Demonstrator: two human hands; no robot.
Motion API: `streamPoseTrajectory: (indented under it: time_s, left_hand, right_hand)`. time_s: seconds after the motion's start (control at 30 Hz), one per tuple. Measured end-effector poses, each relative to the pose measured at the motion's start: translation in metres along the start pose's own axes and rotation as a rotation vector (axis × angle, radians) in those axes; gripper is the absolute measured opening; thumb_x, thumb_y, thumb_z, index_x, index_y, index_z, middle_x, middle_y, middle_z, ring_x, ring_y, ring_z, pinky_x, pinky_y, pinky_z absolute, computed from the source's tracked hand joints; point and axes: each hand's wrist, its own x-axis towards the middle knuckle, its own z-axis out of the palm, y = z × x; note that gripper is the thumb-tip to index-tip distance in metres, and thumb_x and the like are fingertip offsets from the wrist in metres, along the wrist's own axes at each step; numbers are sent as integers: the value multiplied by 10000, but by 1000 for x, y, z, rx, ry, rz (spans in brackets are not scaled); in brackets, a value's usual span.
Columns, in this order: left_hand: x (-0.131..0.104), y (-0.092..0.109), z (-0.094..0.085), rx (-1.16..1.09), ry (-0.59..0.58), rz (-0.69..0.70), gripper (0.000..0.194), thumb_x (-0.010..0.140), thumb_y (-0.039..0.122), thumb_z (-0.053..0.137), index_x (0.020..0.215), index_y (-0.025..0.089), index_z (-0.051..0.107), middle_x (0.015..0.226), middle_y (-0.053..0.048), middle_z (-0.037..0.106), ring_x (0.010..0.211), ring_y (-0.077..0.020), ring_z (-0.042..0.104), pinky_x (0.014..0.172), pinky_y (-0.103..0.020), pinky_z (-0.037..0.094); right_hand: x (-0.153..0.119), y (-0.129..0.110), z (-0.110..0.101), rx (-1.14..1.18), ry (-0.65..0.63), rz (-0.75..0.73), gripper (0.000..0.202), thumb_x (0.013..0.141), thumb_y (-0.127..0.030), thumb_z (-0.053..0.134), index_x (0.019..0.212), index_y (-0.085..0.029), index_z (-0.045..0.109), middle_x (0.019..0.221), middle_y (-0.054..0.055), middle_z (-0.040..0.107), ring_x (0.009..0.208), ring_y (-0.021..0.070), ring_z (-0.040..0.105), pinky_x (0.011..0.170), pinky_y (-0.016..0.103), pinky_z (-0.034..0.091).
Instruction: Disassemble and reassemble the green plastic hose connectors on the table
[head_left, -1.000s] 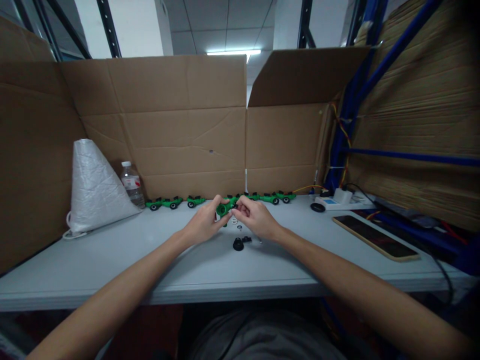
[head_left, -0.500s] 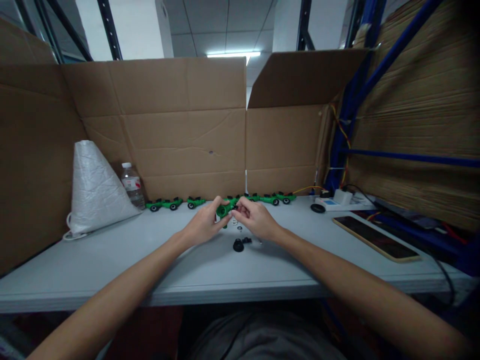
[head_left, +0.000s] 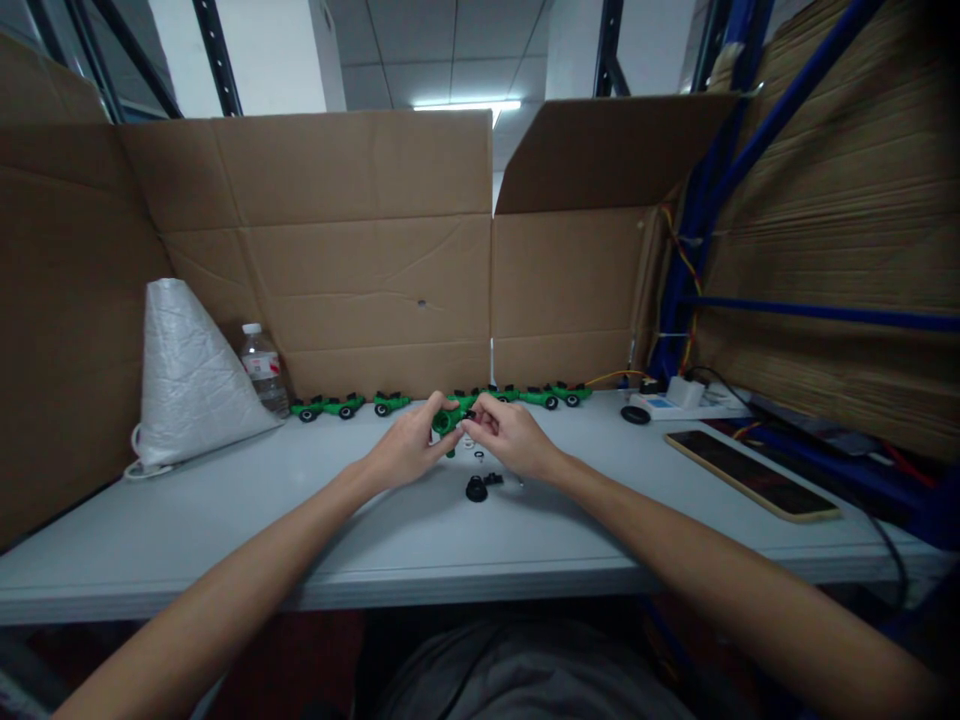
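A: Where's the green toy car body (head_left: pixel 444 421)?
B: Up off the table (head_left: pixel 375 560), between both hands. The left hand (head_left: pixel 409 438) has its grip closed round one end; the right hand (head_left: pixel 514 433) pinches the other, with a small dark piece (head_left: pixel 471 413) at its fingertips. Whether that's fixed on, I can't tell.
A: What could go wrong?
B: That dark piece could slip if the pinch loosens, since so little of it shows. A dropped bit might roll, and the small ring (head_left: pixel 478 455) below would be easily knocked by a lowered wrist.
A: Anything in the way?
B: The black wheel-like part (head_left: pixel 476 489) sits just in front of the hands, and the row of green toy cars (head_left: pixel 538 398) stands close behind, limiting reach that way. The smartphone (head_left: pixel 754 475) and plastic bottle (head_left: pixel 264 368) are well apart.
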Motion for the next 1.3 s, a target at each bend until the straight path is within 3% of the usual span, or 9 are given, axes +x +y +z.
streamPoseTrajectory:
  time_s: [1.3]
  left_hand:
    - [1, 1, -2, 11, -10, 7, 286, 1013, 475, 605, 1159, 235, 553, 1366, -126, 699, 771, -165, 708, 674, -292, 537]
  right_hand:
    - [0, 0, 0, 3, -14, 9, 235, 990, -404, 616, 860, -230, 526, 678, -41, 562, 618, 150, 516, 606, 277, 328]
